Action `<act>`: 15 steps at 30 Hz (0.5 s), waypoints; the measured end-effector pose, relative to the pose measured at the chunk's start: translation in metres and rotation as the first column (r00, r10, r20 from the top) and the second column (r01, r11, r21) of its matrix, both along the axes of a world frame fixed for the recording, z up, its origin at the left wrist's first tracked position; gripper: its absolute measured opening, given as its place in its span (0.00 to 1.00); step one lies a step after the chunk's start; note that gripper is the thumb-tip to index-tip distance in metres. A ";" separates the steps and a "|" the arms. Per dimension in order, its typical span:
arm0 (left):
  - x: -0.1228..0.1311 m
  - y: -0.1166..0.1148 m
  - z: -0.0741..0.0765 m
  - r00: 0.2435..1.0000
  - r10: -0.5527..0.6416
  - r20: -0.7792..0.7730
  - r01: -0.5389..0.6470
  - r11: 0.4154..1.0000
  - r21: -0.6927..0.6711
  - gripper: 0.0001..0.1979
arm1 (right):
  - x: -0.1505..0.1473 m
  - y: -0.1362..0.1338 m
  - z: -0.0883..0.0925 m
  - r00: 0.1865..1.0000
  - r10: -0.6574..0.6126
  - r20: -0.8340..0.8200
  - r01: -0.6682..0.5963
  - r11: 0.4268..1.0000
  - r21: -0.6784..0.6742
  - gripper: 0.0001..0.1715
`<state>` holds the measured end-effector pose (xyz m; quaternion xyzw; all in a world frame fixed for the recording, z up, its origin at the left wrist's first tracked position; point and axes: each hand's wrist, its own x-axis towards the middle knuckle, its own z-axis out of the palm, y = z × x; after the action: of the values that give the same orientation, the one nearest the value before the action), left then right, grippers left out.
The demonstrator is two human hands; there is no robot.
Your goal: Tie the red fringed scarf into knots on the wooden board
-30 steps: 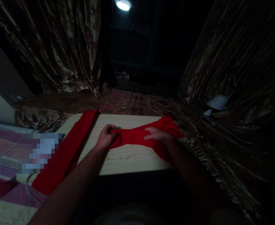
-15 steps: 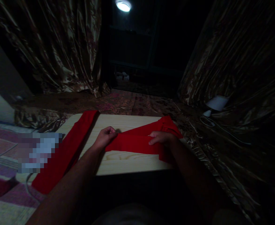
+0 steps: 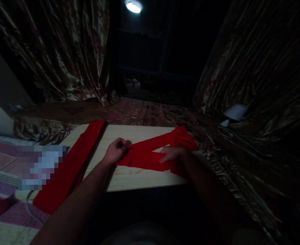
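A long band of red cloth lies across the right half of a pale wooden table, bent back on itself at its left end, with wood showing between its two runs. My left hand pinches that left end. Closed over the near run farther right is my right hand, thumb on top. Beyond it the cloth bunches up at the table's right edge, partly hidden by my wrist. A second red cloth, laid flat and long, slants across the table's left side beside my left forearm.
A blurred-out rectangular object sits at the table's left edge, with a cable below it. Striped bedding spreads at left. A small white lamp with a cord stands back right. Patterned curtains hang behind.
The near run of the red cloth has dropped slightly toward me, widening the gap between the two runs. My right hand has shifted a little left and nearer. Both hands keep hold.
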<state>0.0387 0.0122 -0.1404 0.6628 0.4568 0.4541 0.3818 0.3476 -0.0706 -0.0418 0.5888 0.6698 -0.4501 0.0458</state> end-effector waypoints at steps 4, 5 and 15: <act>-0.001 0.001 -0.001 0.999 0.036 -0.039 -0.036 0.999 -0.007 0.09 | 0.003 0.003 -0.009 0.997 -0.023 -0.069 0.026 0.998 0.050 0.17; -0.001 0.001 0.000 0.998 0.040 -0.055 -0.040 0.999 0.007 0.09 | 0.003 0.004 -0.010 0.997 -0.022 -0.076 0.027 0.998 0.063 0.16; -0.006 -0.006 0.019 0.987 0.056 -0.153 -0.049 0.997 0.054 0.08 | 0.016 0.018 -0.025 0.977 -0.038 -0.211 0.083 0.975 0.207 0.20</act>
<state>0.0327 0.0063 -0.1219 0.6931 0.4907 0.4227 0.3164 0.3641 -0.0527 -0.0663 0.5607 0.6973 -0.4349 -0.1014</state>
